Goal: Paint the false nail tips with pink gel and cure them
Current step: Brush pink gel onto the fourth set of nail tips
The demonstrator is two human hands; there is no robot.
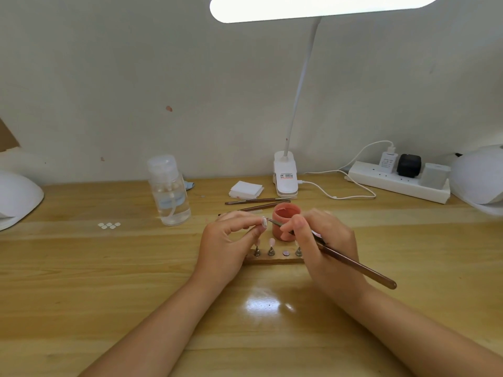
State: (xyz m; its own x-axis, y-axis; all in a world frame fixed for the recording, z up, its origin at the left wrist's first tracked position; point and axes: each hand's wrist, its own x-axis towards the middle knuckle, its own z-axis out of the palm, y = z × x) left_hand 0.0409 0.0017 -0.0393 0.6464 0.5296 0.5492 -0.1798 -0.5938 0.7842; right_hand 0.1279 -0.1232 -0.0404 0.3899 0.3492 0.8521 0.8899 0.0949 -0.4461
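Currently the left hand (pixel 226 240) pinches a nail tip (pixel 263 222) above the wooden stand (pixel 272 259); the right hand (pixel 321 235) grips the brush (pixel 353 263), bristles touching it. Risk: gel smearing onto fingers (grip is close), or the open pink jar (pixel 286 221) tipping.

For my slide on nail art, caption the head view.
Left hand holds a nail tip while right hand brushes it.

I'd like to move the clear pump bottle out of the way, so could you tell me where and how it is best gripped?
Grip the clear pump bottle around its straight cylindrical body, below the wider cap, coming from its left side. It stands upright on the wooden table, and that side is open, while the spare brushes and the left hand crowd its right.
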